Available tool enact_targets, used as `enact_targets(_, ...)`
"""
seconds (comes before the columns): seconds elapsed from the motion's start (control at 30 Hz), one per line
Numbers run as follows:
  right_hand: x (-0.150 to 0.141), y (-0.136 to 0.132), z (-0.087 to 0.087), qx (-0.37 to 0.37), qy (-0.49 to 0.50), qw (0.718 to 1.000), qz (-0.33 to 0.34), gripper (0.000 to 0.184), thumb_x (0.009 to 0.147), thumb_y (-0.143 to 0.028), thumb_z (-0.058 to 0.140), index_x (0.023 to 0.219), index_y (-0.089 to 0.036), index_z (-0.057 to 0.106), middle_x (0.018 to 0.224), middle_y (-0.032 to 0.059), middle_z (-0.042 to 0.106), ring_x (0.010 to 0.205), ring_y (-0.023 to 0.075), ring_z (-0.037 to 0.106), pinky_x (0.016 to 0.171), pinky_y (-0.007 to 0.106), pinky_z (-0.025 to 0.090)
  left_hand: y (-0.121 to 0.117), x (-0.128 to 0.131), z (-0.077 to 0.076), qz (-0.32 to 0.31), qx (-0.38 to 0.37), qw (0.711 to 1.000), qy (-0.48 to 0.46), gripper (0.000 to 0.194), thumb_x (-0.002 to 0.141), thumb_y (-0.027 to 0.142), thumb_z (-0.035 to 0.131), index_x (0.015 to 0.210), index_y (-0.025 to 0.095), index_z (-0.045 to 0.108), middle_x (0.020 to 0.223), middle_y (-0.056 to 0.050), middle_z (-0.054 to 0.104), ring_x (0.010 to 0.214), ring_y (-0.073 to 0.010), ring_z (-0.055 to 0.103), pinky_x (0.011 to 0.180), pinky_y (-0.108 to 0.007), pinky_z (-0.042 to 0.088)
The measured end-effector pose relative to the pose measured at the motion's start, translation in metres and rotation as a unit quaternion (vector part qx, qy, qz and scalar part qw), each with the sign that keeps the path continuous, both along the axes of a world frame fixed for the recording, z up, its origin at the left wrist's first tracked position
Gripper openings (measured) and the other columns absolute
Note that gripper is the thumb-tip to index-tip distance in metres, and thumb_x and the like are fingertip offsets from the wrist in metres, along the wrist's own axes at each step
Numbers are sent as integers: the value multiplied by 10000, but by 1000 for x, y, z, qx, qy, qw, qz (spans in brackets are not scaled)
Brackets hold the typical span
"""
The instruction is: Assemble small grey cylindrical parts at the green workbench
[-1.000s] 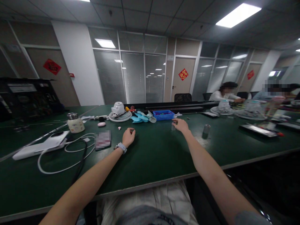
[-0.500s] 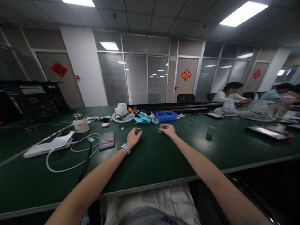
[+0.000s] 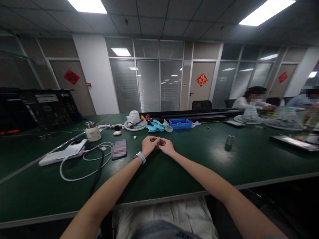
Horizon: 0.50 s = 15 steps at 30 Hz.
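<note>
My left hand (image 3: 149,146), with a watch (image 3: 140,157) on its wrist, and my right hand (image 3: 167,146) meet above the table. Their fingertips close together around a small grey metal cylinder (image 3: 159,141), mostly hidden by the fingers. A second grey metal cylinder (image 3: 229,140) of like look stands upright on the table to the right. Beyond my hands lie a light-blue fan blade (image 3: 157,126) and a blue plastic bin (image 3: 180,124) with small items inside.
On the green table (image 3: 184,179), a white fan housing (image 3: 134,120) sits at the back. To the left are a jar-like bottle (image 3: 93,132), a phone (image 3: 74,148), a white cable (image 3: 74,179) and a dark-edged card (image 3: 119,149). Two people sit at the far right.
My right hand has brought the small cylinder leftward to my left hand, and the fingers of both now meet around it. The camera view has shifted slightly.
</note>
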State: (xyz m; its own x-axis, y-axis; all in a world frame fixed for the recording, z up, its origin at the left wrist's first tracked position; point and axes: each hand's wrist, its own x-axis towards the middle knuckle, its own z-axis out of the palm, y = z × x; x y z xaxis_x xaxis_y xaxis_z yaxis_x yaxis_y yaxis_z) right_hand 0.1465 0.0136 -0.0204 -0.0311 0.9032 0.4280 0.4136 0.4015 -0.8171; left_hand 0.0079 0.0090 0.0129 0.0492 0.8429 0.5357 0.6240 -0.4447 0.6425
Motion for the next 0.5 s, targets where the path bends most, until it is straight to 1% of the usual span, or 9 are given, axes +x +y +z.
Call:
enact_targets(0.17, -1, -4, 1, 2, -16, 1000, -8, 424, 690, -303, 701, 1101, -230, 625, 928, 34, 703, 801, 178, 670, 757, 297, 531, 7, -8, 3, -33, 24, 997, 63, 329, 783, 459, 553, 908, 218, 740, 895, -65, 674, 854, -188, 585, 764, -295, 439)
enact_targets(0.3, -1, -5, 1, 2, -29, 999, -16, 443, 690, -336, 698, 1114, -229, 621, 908, 36, 705, 798, 188, 669, 737, 299, 531, 8, -10, 3, -25, 40, 993, 104, 347, 813, 470, 508, 950, 241, 731, 937, -64, 663, 903, -197, 559, 829, -322, 413)
enact_targets(0.4, -1, -4, 0, 3, -30, 999, -15, 438, 697, -342, 693, 1115, -234, 618, 920, 33, 704, 797, 181, 670, 743, 294, 529, 4, -7, 5, -19, 38, 993, 107, 333, 814, 460, 513, 950, 246, 730, 951, -58, 661, 915, -196, 550, 837, -318, 409)
enact_targets(0.5, -1, -3, 1, 1, -27, 999, -18, 430, 689, -335, 701, 1101, -240, 621, 943, 30, 702, 815, 178, 669, 761, 293, 527, 4, -7, 10, 3, 44, 997, 63, 341, 827, 445, 501, 970, 228, 722, 969, -58, 674, 944, -197, 556, 861, -312, 405)
